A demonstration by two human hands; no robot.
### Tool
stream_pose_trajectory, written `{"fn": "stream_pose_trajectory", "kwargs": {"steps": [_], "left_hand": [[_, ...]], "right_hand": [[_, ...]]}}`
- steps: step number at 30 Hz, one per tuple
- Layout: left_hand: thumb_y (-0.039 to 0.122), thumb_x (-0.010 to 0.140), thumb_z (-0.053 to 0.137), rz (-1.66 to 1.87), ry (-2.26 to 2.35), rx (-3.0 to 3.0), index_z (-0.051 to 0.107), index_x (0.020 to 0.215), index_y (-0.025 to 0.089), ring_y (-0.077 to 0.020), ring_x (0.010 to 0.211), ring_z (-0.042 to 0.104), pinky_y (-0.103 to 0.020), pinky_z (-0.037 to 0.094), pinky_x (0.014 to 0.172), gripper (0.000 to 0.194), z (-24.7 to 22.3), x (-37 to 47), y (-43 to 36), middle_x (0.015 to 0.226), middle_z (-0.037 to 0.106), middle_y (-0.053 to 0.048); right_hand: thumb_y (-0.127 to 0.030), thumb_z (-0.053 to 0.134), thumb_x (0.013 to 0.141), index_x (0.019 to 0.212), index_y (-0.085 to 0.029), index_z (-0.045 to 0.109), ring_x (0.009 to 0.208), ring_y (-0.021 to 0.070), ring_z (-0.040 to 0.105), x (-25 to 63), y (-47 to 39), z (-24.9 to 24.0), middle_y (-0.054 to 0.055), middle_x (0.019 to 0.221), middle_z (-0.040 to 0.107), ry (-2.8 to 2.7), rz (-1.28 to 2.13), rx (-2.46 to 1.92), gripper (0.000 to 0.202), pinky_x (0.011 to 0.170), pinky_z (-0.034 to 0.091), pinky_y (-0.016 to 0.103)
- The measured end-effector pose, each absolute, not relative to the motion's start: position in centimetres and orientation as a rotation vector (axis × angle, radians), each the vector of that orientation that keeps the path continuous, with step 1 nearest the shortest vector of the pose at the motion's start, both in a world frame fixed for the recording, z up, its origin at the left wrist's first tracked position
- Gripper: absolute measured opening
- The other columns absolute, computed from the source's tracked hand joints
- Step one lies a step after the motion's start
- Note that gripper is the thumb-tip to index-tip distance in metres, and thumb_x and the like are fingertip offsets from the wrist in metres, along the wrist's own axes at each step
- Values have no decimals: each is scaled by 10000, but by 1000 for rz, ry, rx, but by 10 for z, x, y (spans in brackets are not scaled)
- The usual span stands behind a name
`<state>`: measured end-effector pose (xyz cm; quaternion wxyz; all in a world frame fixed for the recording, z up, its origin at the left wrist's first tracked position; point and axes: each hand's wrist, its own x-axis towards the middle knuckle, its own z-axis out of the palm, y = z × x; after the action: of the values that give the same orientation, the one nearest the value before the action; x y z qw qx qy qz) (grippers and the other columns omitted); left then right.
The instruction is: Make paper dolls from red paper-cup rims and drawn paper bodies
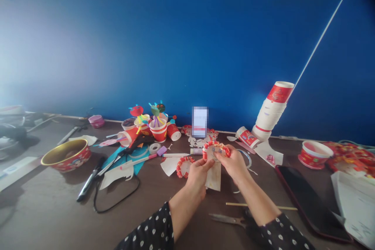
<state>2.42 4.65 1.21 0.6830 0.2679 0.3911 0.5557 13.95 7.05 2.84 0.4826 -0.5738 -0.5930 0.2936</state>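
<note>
Between my hands is a small round craft piece point(215, 150) with a bumpy red and white rim and a pale middle. My left hand point(200, 172) pinches its lower left side, and my right hand point(233, 161) grips its right side with the thumb on the front. A second red-rimmed piece point(184, 167) lies on the table just left of my left hand. Below the held piece, a pale card point(213, 177) shows between my wrists. Scissors point(228, 219) and a thin wooden stick point(260, 206) lie near my right forearm, which covers part of the stick.
A gold-lined red bowl point(67, 155), a cutter point(90, 179) and decorated cups point(158, 129) are on the left. A lit phone point(200, 122) stands against the blue wall. On the right are a leaning cup stack point(271, 111), a tub point(316, 154) and a dark phone point(310, 199).
</note>
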Motion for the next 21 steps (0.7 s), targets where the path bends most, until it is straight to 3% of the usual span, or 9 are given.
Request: {"fn": "stream_pose_trajectory", "kwargs": {"steps": [7,13,21], "left_hand": [[299,531,726,1296,852,565,641,773,81,-193,593,605,-269,451,576,336,15,25,46,613,639,-77],[320,513,735,1302,892,574,637,714,92,-180,570,593,-251,435,536,319,17,24,44,613,637,-76],[303,496,726,1265,925,582,630,680,93,-141,478,547,-230,400,482,295,19,23,44,530,600,-46]], "right_hand": [[-411,584,614,711,-167,576,530,133,503,139,67,35,-23,554,570,-1408,829,-1370,263,514,359,239],[-338,609,578,687,-161,625,524,131,499,142,64,43,-26,529,571,-1410,982,-1360,209,499,342,235],[-233,655,577,546,-163,522,344,41,328,142,72,30,-82,377,405,-870,1434,-1255,153,340,220,174]]}}
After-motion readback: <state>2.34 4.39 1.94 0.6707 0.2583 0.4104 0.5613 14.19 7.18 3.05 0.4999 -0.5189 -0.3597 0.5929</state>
